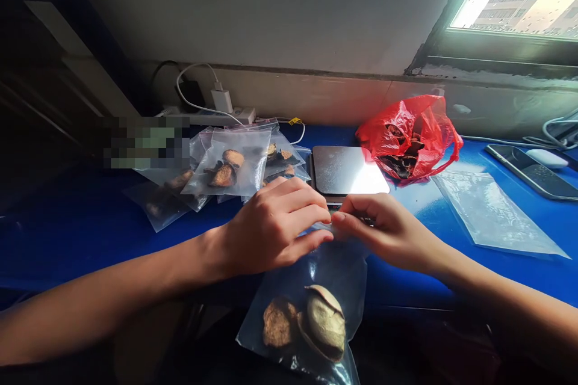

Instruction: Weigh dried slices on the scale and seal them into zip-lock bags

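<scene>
Between my two hands hangs a clear zip bag (311,280), its top edge pinched by the fingers of both. Inside it lie a brown dried piece (280,323) and a pale, split, seed-like piece (326,322). My left hand (282,222) closes on the bag's top from the left, and my right hand (379,225) from the right, their fingertips nearly meeting. Just beyond them sits a digital scale (345,169) with a shiny metal plate; its front is partly hidden by my hands.
Several filled zip bags (230,162) are piled left of the scale. A red plastic bag (422,138) with dark dried pieces stands to its right. An unfilled clear bag (497,210) and a phone (535,171) lie farther right. Behind, a charger (221,100) sits in a power strip.
</scene>
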`<state>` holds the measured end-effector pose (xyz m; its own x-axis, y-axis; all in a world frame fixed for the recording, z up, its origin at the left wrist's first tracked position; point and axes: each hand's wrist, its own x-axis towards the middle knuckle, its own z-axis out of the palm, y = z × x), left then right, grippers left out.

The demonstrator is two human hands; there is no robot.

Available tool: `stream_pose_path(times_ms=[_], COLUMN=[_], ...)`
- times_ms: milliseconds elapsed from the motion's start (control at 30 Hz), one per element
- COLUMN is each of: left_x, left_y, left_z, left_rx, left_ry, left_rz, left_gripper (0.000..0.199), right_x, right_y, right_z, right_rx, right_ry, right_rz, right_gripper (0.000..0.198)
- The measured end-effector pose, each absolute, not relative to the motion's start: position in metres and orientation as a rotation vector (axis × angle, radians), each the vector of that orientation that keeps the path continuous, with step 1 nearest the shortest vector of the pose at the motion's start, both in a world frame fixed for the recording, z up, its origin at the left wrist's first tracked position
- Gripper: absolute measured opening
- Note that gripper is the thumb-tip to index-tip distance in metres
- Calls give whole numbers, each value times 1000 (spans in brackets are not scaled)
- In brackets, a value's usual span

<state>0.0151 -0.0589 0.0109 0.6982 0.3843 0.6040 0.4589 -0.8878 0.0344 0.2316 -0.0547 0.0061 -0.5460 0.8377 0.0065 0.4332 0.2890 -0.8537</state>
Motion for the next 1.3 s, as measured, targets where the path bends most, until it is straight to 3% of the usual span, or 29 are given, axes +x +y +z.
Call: stream_pose_path(times_ms=[167, 667, 933, 1300], left_x=[17, 21, 23, 22], left_y=[-62, -68, -75, -70], left_z=[14, 15, 22, 14], left_rx=[-2583, -2562, -2585, -2599], left_ry=[-651, -605, -768, -863], left_rz=[-923, -965, -793, -991], left_gripper=[7, 8, 25, 14], right_x=[228, 226, 224, 224], right_y=[-55, -60, -62, -62], right_z=[7, 12, 14, 14], right_rx=[-1110, -1163, -1153, -1160], right_ry=[-1887, -1871, -1858, -1851], right_rz=[1403, 1338, 1286, 1278], right_gripper=[40, 41, 39, 38])
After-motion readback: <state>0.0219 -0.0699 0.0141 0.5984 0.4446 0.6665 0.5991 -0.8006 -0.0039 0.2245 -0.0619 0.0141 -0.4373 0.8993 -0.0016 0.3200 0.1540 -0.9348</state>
